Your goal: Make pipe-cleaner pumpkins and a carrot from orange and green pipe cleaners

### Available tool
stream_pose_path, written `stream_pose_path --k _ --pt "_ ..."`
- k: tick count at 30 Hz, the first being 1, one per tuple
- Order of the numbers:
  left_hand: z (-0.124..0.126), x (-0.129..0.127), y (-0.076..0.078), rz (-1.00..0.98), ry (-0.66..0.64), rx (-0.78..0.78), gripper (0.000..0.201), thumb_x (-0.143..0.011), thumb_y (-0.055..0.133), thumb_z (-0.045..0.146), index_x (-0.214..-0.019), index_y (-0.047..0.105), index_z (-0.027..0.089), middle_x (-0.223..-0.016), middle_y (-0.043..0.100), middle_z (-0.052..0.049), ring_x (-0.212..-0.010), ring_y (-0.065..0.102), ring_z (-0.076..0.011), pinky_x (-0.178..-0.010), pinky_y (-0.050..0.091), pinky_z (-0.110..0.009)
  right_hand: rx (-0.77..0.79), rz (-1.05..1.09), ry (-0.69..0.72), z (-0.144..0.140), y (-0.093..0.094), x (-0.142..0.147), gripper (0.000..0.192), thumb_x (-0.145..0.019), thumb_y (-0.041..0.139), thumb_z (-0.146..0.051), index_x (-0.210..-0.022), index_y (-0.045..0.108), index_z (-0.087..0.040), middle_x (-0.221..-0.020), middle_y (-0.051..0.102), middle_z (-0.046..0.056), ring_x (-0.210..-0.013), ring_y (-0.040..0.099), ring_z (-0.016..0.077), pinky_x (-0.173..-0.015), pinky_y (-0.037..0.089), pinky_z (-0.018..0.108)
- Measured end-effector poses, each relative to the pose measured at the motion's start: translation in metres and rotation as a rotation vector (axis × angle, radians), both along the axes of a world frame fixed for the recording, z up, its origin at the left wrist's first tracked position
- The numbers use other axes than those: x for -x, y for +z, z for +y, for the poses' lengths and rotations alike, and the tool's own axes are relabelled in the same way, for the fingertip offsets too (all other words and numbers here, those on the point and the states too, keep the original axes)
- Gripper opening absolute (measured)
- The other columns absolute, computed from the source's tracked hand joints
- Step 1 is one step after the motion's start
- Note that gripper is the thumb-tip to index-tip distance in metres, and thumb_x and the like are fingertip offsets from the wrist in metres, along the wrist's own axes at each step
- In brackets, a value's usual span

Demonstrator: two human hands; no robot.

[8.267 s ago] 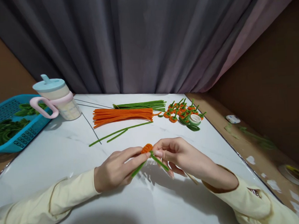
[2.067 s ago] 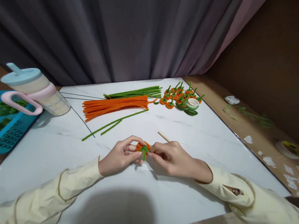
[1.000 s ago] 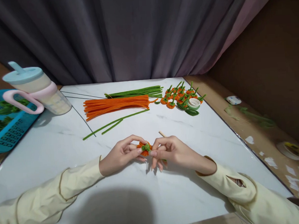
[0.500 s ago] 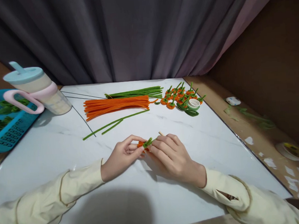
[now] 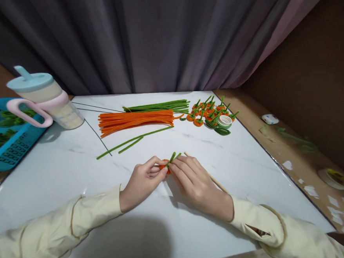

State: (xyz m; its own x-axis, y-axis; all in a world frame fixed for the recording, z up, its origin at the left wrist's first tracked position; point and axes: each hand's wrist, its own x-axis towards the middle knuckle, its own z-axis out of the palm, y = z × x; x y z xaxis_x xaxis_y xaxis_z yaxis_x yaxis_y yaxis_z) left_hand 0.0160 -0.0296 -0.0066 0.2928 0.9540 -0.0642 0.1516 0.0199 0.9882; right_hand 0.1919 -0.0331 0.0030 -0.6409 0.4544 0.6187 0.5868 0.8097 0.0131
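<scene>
My left hand (image 5: 143, 184) pinches a small orange pipe-cleaner piece (image 5: 163, 167) between thumb and fingers, low over the white table. Two green pipe-cleaner ends (image 5: 172, 157) stick up from its top. From the other side my right hand (image 5: 198, 186) closes its fingertips on the green part; its thumb is mostly hidden. Along the far side of the right hand runs a thin wooden stick (image 5: 218, 183), partly covered by the hand. Beyond the hands lie loose green pipe cleaners (image 5: 134, 142) and an orange bundle (image 5: 136, 121).
A green bundle (image 5: 158, 106) lies behind the orange one. Several finished orange pieces with green stems (image 5: 199, 122) cluster at back right, beside a white tape roll (image 5: 225, 120). At left stand a lidded tumbler (image 5: 67, 114) and a blue basket (image 5: 17, 147). Paper scraps (image 5: 311, 191) litter the right side.
My right fingers have shifted slightly on the piece, and the green ends now stand farther apart. More of the wooden stick shows beside my right hand. The view has shifted a little.
</scene>
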Motion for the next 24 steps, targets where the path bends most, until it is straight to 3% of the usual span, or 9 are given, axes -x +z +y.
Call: stream_pose_path --k 7,13,16,20,22,24 --pt "-0.001 -0.001 0.002 0.011 0.036 -0.03 0.019 -0.081 0.061 0.034 -0.085 0.057 0.017 -0.082 0.072 -0.005 -0.079 0.07 -0.0194 -0.073 0.057 -0.028 -0.002 0.0 0.01 0.001 -0.002 0.001 0.027 -0.088 0.04 -0.003 -0.106 0.061 -0.003 -0.097 0.066 0.02 -0.099 0.057 0.0273 -0.083 0.049 0.047" --pt "0.001 0.0 0.003 -0.098 0.034 0.102 0.025 -0.078 0.065 0.035 -0.092 0.057 0.016 -0.077 0.071 -0.004 -0.078 0.07 -0.0202 -0.077 0.057 -0.031 -0.047 -0.021 0.046 0.004 -0.002 -0.001 0.025 -0.088 0.041 -0.002 -0.101 0.061 -0.005 -0.099 0.067 0.018 -0.097 0.058 0.0258 -0.081 0.05 0.043" --pt "0.004 0.001 0.006 -0.14 -0.004 0.186 0.037 -0.076 0.067 0.031 -0.107 0.057 0.014 -0.076 0.071 -0.003 -0.078 0.069 -0.0186 -0.078 0.056 -0.03 0.049 0.02 0.128 0.008 0.0 -0.007 0.024 -0.087 0.041 -0.002 -0.103 0.059 -0.007 -0.102 0.066 0.017 -0.1 0.057 0.0257 -0.078 0.05 0.042" --pt "0.007 0.005 0.007 -0.192 -0.099 0.264 0.044 -0.076 0.067 0.031 -0.116 0.058 0.015 -0.087 0.071 -0.005 -0.079 0.067 -0.0161 -0.08 0.055 -0.03 0.329 0.208 0.214 0.014 0.016 -0.019 0.026 -0.083 0.043 -0.001 -0.102 0.057 -0.013 -0.097 0.065 0.013 -0.094 0.059 0.0217 -0.076 0.052 0.038" --pt "0.008 0.007 0.006 -0.238 -0.139 0.307 0.04 -0.077 0.067 0.033 -0.112 0.06 0.016 -0.089 0.072 -0.006 -0.08 0.067 -0.0166 -0.078 0.056 -0.03 0.394 0.302 0.158 0.016 0.028 -0.029 0.024 -0.085 0.042 -0.002 -0.098 0.057 -0.016 -0.093 0.065 0.011 -0.089 0.06 0.0195 -0.074 0.052 0.035" --pt "0.008 0.009 0.006 -0.293 -0.164 0.342 0.037 -0.077 0.068 0.033 -0.109 0.059 0.017 -0.09 0.072 -0.006 -0.082 0.067 -0.018 -0.074 0.056 -0.029 0.376 0.321 -0.001 0.016 0.038 -0.042 0.021 -0.086 0.043 -0.005 -0.094 0.058 -0.018 -0.094 0.065 0.01 -0.089 0.061 0.0196 -0.076 0.051 0.035"
